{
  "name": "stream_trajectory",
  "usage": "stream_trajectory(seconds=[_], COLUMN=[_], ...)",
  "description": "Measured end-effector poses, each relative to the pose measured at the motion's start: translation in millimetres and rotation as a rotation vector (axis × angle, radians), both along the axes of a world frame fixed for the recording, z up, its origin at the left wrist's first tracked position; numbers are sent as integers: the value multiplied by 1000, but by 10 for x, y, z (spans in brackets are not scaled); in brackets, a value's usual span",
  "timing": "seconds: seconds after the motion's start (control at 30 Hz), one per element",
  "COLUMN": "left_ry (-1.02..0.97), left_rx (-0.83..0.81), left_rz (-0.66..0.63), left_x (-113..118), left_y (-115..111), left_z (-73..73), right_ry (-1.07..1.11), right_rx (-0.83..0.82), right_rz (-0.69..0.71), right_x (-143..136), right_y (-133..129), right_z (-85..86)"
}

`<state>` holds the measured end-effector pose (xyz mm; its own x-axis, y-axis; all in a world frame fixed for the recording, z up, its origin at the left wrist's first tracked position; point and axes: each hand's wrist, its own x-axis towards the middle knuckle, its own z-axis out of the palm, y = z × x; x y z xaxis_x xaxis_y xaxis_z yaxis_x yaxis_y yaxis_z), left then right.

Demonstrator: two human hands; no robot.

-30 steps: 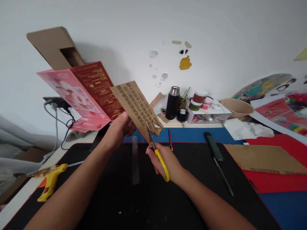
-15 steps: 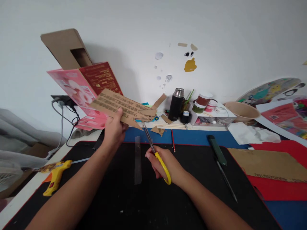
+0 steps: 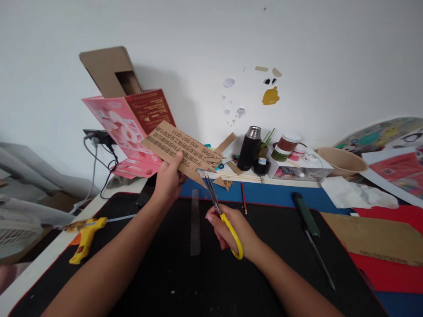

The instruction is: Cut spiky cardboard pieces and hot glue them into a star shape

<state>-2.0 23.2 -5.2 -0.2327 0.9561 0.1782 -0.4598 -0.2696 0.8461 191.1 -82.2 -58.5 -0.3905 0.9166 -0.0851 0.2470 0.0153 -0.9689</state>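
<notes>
My left hand (image 3: 170,176) is closed on a printed piece of cardboard (image 3: 180,147), thumb on top, held above the back of the black mat (image 3: 148,273). Its right end is cut into pointed strips. In my right hand (image 3: 231,231) is a pair of yellow-handled scissors (image 3: 233,237), the blades pointing up and away, slightly parted. The blade tips are close to the cardboard's lower right point; whether they touch it I cannot tell. A clear ruler (image 3: 195,224) lies on the mat between my forearms.
A yellow glue gun (image 3: 86,240) lies at left, a green-handled knife (image 3: 312,233) at right. Behind stand a black flask (image 3: 249,149), paint jars (image 3: 287,147) and a pink box (image 3: 122,123). A red pencil (image 3: 243,198) and cardboard scraps (image 3: 224,182) lie at the back.
The whole view has shifted, so things appear further right and a little lower. The cardboard has turned slightly, showing its print more squarely. Both hands keep their holds.
</notes>
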Motion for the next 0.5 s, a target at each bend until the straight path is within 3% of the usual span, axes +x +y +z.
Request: stream_trajectory(seconds=[0.5], left_ry=[84], left_rx=[-26], left_rz=[-49], left_x=[-33], left_y=[-36], left_z=[-8], right_ry=[-95], right_rx=[3], right_rz=[5], right_x=[2], right_y=[-20], right_z=[5])
